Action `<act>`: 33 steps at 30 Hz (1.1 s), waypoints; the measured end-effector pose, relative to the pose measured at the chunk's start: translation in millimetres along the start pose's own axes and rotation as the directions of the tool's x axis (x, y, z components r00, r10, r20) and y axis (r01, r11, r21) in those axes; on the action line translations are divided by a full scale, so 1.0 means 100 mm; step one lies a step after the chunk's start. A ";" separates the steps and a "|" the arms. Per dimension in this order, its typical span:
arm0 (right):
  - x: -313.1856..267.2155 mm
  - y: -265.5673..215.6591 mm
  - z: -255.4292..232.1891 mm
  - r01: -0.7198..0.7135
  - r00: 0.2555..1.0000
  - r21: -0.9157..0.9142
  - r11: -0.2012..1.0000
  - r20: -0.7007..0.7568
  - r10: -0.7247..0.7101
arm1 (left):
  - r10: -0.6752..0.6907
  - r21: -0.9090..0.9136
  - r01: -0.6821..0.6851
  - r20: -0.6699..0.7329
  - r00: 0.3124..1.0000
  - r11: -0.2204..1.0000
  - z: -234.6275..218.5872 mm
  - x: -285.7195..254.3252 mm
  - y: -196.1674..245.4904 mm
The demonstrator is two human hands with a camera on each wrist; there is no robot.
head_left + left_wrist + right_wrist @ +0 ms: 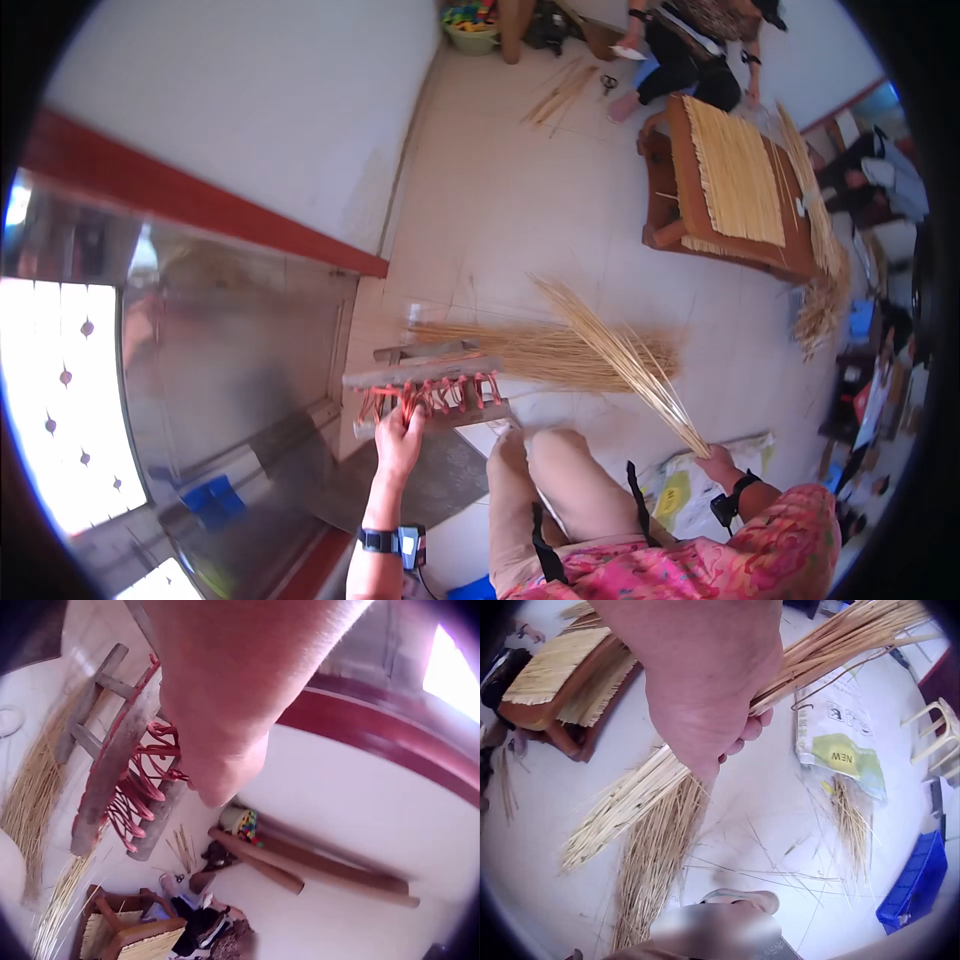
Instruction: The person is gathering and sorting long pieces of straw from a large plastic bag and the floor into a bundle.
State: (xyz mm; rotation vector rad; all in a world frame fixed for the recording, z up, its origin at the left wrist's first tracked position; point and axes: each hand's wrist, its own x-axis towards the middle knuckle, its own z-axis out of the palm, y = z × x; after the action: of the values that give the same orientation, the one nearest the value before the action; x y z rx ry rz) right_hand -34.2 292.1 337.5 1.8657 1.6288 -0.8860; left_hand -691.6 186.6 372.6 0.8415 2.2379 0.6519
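Note:
My left hand [400, 440] is at a low wooden rack [420, 373], its thumb and fingers pinching red cord [408, 400]. Several more loops and hanks of this cord [135, 791] hang between the rack's two bars in the left wrist view. Out to the right, my right hand [716, 464] grips a bundle of long, pale straw stalks [625, 355]. The stalks stick out on both sides of the fist in the right wrist view. A larger heap of straw [530, 357] lies on the floor beside the rack, partly under the held bundle.
A printed sack [840, 731] lies on the floor by my right side, near a blue crate [913, 881]. Farther off, a straw mat [735, 170] drapes over a wooden bench [680, 235], with another person [690, 45] behind it. A red-trimmed wall [200, 190] stands left.

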 end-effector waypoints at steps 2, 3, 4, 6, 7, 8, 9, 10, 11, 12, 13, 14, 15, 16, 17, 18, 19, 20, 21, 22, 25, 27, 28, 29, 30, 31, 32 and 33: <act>-0.17 0.02 0.18 -0.017 0.998 0.039 0.999 -0.055 0.020 | 0.129 0.053 -0.135 0.097 0.987 0.989 -0.06 0.50 0.32; -0.30 0.00 0.21 -0.062 0.997 0.048 0.997 -0.037 0.064 | 0.171 0.165 -0.193 0.139 0.975 0.967 -0.10 0.74 0.51; -0.39 -0.03 0.24 -0.101 0.995 0.062 0.993 -0.019 0.102 | 0.255 0.217 -0.293 0.185 0.949 0.931 -0.16 0.94 0.76; -0.48 -0.05 0.35 -0.124 0.992 0.166 0.978 0.001 0.126 | 0.319 0.327 -0.414 0.306 0.897 0.850 -0.20 1.43 1.31; -0.52 0.00 0.43 -0.112 0.993 0.253 0.961 -0.003 0.117 | 0.298 0.387 -0.440 0.374 0.878 0.810 -0.16 1.70 1.54; -0.62 0.04 0.52 -0.107 0.993 0.339 0.935 -0.008 0.116 | 0.272 0.441 -0.472 0.444 0.854 0.763 -0.09 1.93 1.72; -0.75 0.00 0.66 -0.100 0.993 0.425 0.900 -0.021 0.120 | 0.268 0.439 -0.526 0.524 0.809 0.729 -0.04 2.10 1.85; -0.83 -0.15 0.73 -0.201 0.979 0.381 0.902 0.034 0.203 | 0.272 0.431 -0.582 0.590 0.760 0.690 0.05 2.33 2.00; -0.90 -0.23 0.68 -0.292 0.956 0.326 0.899 0.085 0.280 | 0.272 0.419 -0.630 0.647 0.712 0.654 0.21 2.57 2.13; -0.98 -0.33 0.69 -0.383 0.923 0.266 0.884 0.138 0.359 | 0.247 0.396 -0.705 0.742 0.623 0.588 0.38 2.86 2.06; -1.03 -0.30 0.89 -0.396 0.915 0.273 0.877 0.200 0.351 | 0.186 0.400 -0.767 0.816 0.547 0.502 0.57 3.14 2.04; -1.13 -0.29 1.13 -0.416 0.900 0.288 0.863 0.265 0.346 | 0.111 0.386 -0.830 0.880 0.463 0.403 0.75 3.43 2.15; -1.21 -0.38 1.34 -0.435 0.884 0.302 0.848 0.321 0.339 | -0.055 0.442 -0.806 0.886 0.459 0.392 0.94 3.66 2.26; -1.22 -0.61 1.43 -0.535 0.836 0.337 0.775 0.345 0.427 | -0.177 0.462 -0.827 0.887 0.427 0.322 1.23 4.05 2.10; -1.22 -1.05 0.88 -0.555 0.825 0.448 0.701 0.408 0.392 | -0.216 0.440 -0.866 0.893 0.395 0.237 1.41 4.18 2.22; -1.28 -1.20 0.81 -0.590 0.803 0.483 0.647 0.435 0.407 | -0.276 0.441 -0.871 0.884 0.378 0.218 1.45 4.18 2.31; -1.35 -1.29 0.74 -0.632 0.773 0.505 0.588 0.474 0.423 | -0.324 0.427 -0.891 0.874 0.362 0.155 1.57 4.26 2.46; -1.43 -1.40 0.85 -0.664 0.745 0.511 0.546 0.509 0.431 | -0.357 0.402 -0.910 0.869 0.342 0.106 1.74 4.35 2.45; -1.50 -1.46 0.87 -0.658 0.753 0.594 0.464 0.520 0.403 | -0.399 0.381 -0.923 0.856 0.330 0.053 1.93 4.43 2.58; -1.61 -1.63 0.94 -0.679 0.734 0.614 0.403 0.556 0.390 | -0.402 0.355 -0.933 0.864 0.303 0.059 2.03 4.53 2.64; -2.14 -2.24 1.62 -0.674 0.727 0.707 0.215 0.582 0.364 | -0.388 0.278 -0.956 0.874 0.294 -0.097 1.97 4.37 2.61; -2.44 -2.67 1.91 -0.655 0.662 0.742 -0.142 0.655 0.366 | -0.498 0.281 -0.949 0.809 0.313 -0.141 2.11 4.27 2.82; -2.53 -2.94 1.97 -0.618 0.653 0.748 -0.244 0.660 0.370 | -0.547 0.289 -0.942 0.767 0.335 -0.171 2.11 4.30 2.90; -2.62 -3.13 2.03 -0.569 0.647 0.751 -0.335 0.660 0.381 | -0.525 0.287 -0.938 0.777 0.347 -0.195 2.10 4.28 2.94; -2.56 -3.18 1.44 -0.605 0.616 0.723 -0.332 0.690 0.379 | -0.502 0.285 -0.932 0.786 0.361 -0.225 2.05 4.32 2.98; -2.61 -3.37 1.41 -0.624 0.610 0.730 -0.278 0.677 0.411 | -0.477 0.280 -0.927 0.797 0.369 -0.249 2.13 4.39 3.05; -2.26 -3.80 1.50 -0.641 0.582 0.732 -0.229 0.659 0.477 | -0.601 0.062 -0.969 0.774 0.198 -0.240 2.58 4.76 3.02; -2.23 -4.02 1.46 -0.667 0.569 0.725 -0.171 0.644 0.512 | -0.599 0.001 -0.970 0.786 0.152 -0.244 2.74 4.82 3.09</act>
State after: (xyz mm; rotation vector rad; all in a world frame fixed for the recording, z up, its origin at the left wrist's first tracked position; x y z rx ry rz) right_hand -467.4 99.4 425.7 2.7934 -0.4844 -1.6523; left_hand -656.4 795.3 195.2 2.0426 0.3156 -1.6486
